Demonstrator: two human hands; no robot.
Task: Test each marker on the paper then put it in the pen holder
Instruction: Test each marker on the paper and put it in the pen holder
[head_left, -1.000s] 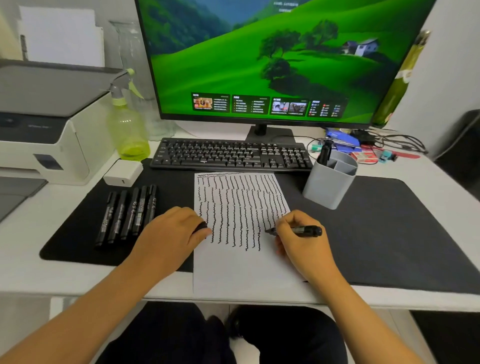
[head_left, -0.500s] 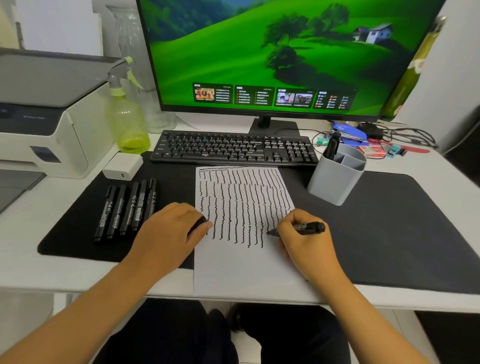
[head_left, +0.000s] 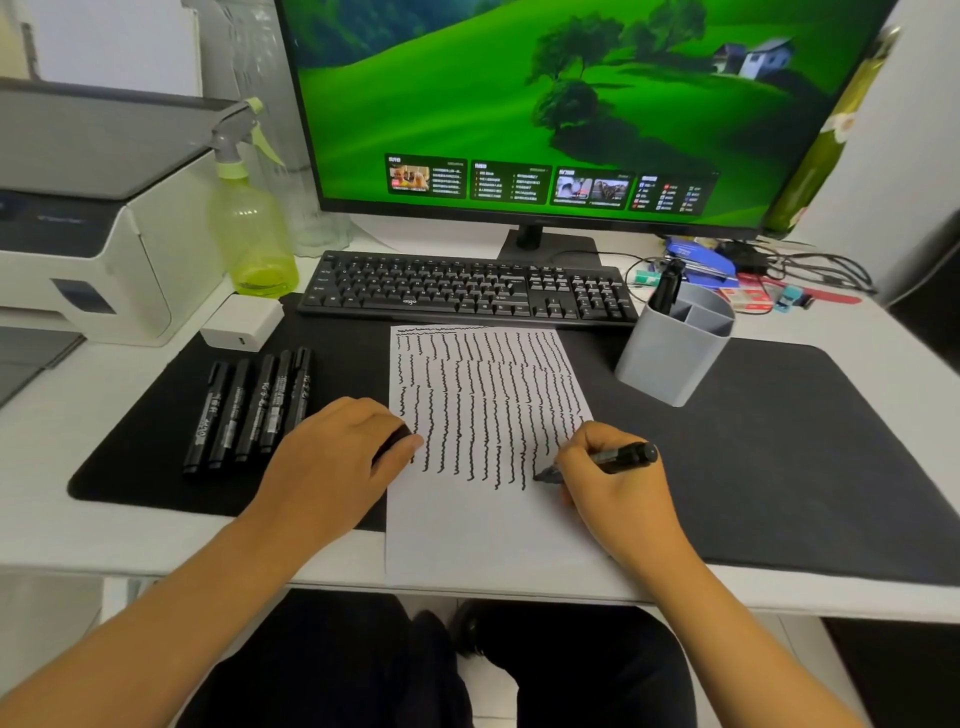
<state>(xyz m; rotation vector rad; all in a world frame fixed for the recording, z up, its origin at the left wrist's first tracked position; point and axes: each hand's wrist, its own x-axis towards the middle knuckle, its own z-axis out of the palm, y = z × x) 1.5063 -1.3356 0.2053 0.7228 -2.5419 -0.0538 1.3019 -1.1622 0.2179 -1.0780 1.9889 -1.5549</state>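
Black marker (head_left: 602, 461): pinched in the curled fingers of the right hand (head_left: 621, 491), long axis roughly left-right, tip pointing left and down onto the paper (head_left: 488, 525), butt end aimed at the desk's right edge.
Left hand (head_left: 332, 467): fingers curled round something dark, looks like a cap, mostly hidden tbh.
Spare markers (head_left: 249, 410): five side by side on the mat's left part, ends toward the keyboard (head_left: 467, 288).
Pen holder (head_left: 675, 348): grey, near the paper's far right corner, one marker standing inside, lower half hidden.
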